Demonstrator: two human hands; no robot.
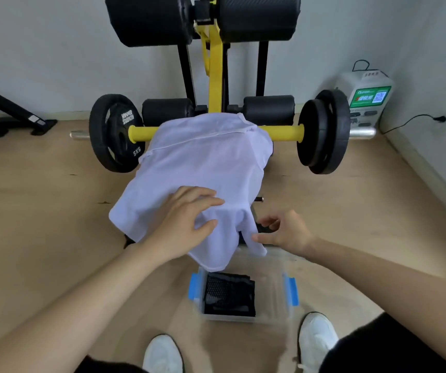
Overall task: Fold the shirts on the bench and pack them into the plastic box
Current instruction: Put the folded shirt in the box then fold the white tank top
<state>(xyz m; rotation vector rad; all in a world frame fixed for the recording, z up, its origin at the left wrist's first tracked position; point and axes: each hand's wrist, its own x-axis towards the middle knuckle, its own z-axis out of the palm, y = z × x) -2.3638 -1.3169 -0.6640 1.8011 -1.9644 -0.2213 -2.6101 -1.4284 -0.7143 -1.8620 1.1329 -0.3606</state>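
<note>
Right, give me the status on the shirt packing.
Done: one folded black mesh shirt lies in the clear plastic box with blue latches. In hand: the white shirt is draped unfolded over the black-and-yellow bench, left hand pressing it, right hand at its hanging corner. Left: fold it and pack it.

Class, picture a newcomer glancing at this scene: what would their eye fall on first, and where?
The pale lilac shirt draped over the bench at centre, with the left hand flat on it and the right hand touching its hanging corner. Behind it, black weight plates on a yellow bar; on the floor below, a clear plastic box with blue latches holding a folded black mesh garment.
</note>
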